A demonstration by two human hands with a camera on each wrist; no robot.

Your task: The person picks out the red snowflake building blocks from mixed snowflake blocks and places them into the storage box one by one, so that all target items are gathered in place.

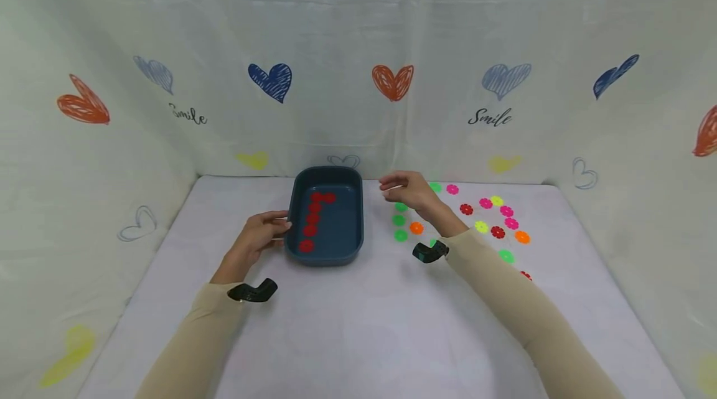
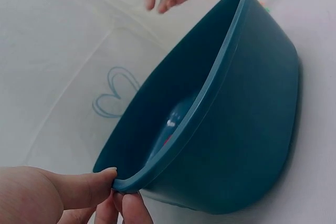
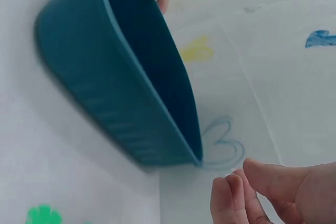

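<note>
A deep blue-green plastic bin [image 1: 336,248] stands on the white table, with several red flower-shaped discs [image 1: 312,218] lying in it. At its left side my left hand [image 1: 260,237] pinches the rim [image 2: 128,184] between thumb and fingers. My right hand [image 1: 411,190] is raised just to the right of the bin, apart from it. Its fingers are loosely bent, and nothing shows between thumb and fingertips [image 3: 252,167] in the right wrist view. Green discs [image 1: 399,220] lie below and beside that hand, along with an orange disc [image 1: 416,228].
More flower-shaped discs are scattered over the table's right side: pink [image 1: 511,223], yellow [image 1: 481,226], dark red [image 1: 497,232], orange [image 1: 523,237] and green [image 1: 506,256]. My right forearm partly covers this area. A white cloth backdrop [image 1: 347,32] with printed hearts rises behind the table.
</note>
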